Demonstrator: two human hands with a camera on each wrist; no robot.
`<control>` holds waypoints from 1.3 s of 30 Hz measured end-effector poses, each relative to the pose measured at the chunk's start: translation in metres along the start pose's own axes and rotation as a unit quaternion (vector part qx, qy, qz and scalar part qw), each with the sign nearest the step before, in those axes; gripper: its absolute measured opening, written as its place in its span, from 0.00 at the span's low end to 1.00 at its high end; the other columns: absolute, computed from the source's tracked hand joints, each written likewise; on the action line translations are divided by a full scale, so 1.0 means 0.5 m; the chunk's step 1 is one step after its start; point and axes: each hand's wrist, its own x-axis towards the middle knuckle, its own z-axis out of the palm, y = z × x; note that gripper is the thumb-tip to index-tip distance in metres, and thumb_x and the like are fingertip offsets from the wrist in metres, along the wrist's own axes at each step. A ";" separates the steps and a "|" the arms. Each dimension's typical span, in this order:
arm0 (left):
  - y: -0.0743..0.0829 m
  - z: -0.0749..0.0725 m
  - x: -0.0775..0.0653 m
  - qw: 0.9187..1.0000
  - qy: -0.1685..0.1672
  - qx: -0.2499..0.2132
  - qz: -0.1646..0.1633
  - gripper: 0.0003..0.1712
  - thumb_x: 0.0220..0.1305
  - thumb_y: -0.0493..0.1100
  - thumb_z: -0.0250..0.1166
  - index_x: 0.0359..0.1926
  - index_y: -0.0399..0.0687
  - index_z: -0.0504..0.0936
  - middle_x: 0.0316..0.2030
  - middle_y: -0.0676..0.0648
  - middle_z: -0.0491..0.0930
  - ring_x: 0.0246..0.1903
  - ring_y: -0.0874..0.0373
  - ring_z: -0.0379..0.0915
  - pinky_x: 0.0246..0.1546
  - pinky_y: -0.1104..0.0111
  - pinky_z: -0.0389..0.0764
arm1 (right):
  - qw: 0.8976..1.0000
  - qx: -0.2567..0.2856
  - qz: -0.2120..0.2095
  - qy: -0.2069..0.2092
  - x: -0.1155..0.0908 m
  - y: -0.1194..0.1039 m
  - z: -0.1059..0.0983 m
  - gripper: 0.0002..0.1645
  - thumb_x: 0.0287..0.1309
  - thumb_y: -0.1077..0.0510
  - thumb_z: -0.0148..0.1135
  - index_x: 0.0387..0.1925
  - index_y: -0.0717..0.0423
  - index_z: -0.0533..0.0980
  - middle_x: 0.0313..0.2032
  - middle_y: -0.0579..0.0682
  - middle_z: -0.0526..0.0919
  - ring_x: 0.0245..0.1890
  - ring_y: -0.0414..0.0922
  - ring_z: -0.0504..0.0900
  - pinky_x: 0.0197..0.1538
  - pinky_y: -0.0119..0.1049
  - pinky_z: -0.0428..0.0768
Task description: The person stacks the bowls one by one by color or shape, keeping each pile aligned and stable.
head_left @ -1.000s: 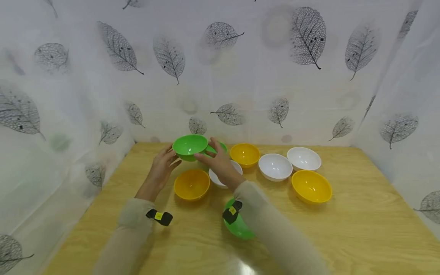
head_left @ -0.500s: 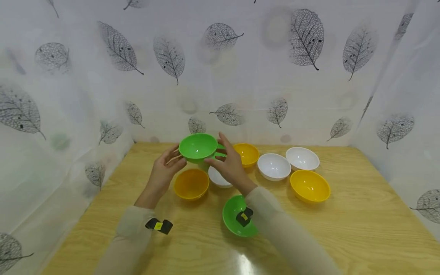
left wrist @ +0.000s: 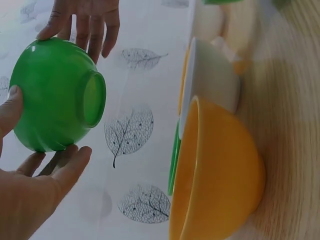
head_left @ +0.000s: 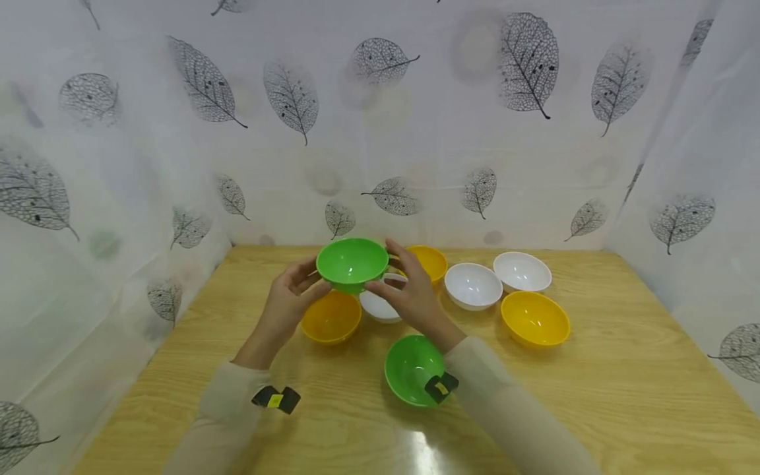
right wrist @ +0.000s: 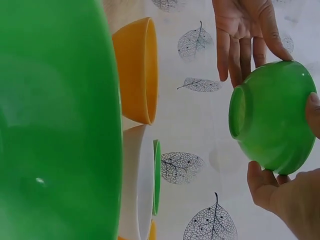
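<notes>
A green bowl (head_left: 353, 262) is held above the table, its hollow turned up and toward me in the head view. My left hand (head_left: 282, 303) grips its left side, thumb at the near wall and fingers underneath and beside it. On the opposite side my right hand (head_left: 415, 293) pinches it the same way. Both wrist views show the underside of this bowl and its round foot (right wrist: 241, 112). Below it stand an orange bowl (head_left: 331, 320) and a partly covered white bowl (head_left: 378, 307). Another green bowl (head_left: 410, 369) sits nearer, partly behind my right wrist strap.
Toward the right stand two more white bowls (head_left: 473, 287) and a yellow bowl (head_left: 536, 319). Another yellow bowl (head_left: 430, 264) is at the back, partly hidden by my right hand. A further green rim (left wrist: 174, 160) shows behind the others. A leaf-patterned curtain (head_left: 439, 152) encloses the wooden table (head_left: 629, 369).
Both hands have carried the green bowl to the right and, lately, slightly lower. My right forearm has shifted right, uncovering more of the green bowl on the table.
</notes>
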 end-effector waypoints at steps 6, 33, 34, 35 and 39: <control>0.004 0.020 -0.011 0.998 -0.038 -0.025 -0.036 0.40 0.58 0.40 0.65 0.69 0.43 0.58 0.63 0.46 0.61 0.59 0.53 0.62 0.53 0.66 0.70 | 0.999 0.021 0.018 -0.021 -0.029 -0.027 -0.027 0.48 0.50 0.63 0.66 0.69 0.63 0.53 0.62 0.61 0.60 0.59 0.54 0.66 0.55 0.43 0.71; -0.024 0.070 -0.047 0.993 -0.115 -0.002 -0.031 0.47 0.48 0.41 0.72 0.68 0.44 0.59 0.63 0.44 0.62 0.58 0.48 0.61 0.56 0.55 0.67 | 0.996 -0.015 0.015 -0.092 -0.100 0.016 -0.110 0.50 0.45 0.62 0.70 0.69 0.59 0.56 0.60 0.55 0.64 0.56 0.49 0.66 0.54 0.38 0.72; -0.025 0.072 -0.048 0.992 -0.119 0.000 -0.028 0.48 0.48 0.41 0.72 0.69 0.44 0.59 0.63 0.44 0.62 0.58 0.47 0.61 0.56 0.55 0.67 | 0.995 -0.017 0.015 -0.096 -0.103 0.016 -0.113 0.51 0.45 0.62 0.70 0.69 0.59 0.56 0.60 0.55 0.64 0.56 0.50 0.66 0.54 0.38 0.72; -0.026 0.074 -0.049 0.992 -0.124 0.002 -0.027 0.48 0.48 0.41 0.72 0.69 0.45 0.59 0.63 0.45 0.62 0.58 0.47 0.61 0.55 0.56 0.68 | 0.995 -0.020 0.015 -0.099 -0.107 0.017 -0.117 0.51 0.44 0.62 0.71 0.69 0.59 0.56 0.59 0.55 0.64 0.56 0.50 0.66 0.54 0.38 0.73; -0.031 0.085 -0.053 0.989 -0.142 0.012 -0.023 0.48 0.47 0.40 0.73 0.68 0.46 0.60 0.61 0.44 0.63 0.57 0.48 0.63 0.55 0.59 0.69 | 0.993 -0.030 0.016 -0.111 -0.123 0.020 -0.130 0.52 0.43 0.61 0.72 0.69 0.59 0.57 0.59 0.55 0.64 0.55 0.50 0.67 0.53 0.38 0.74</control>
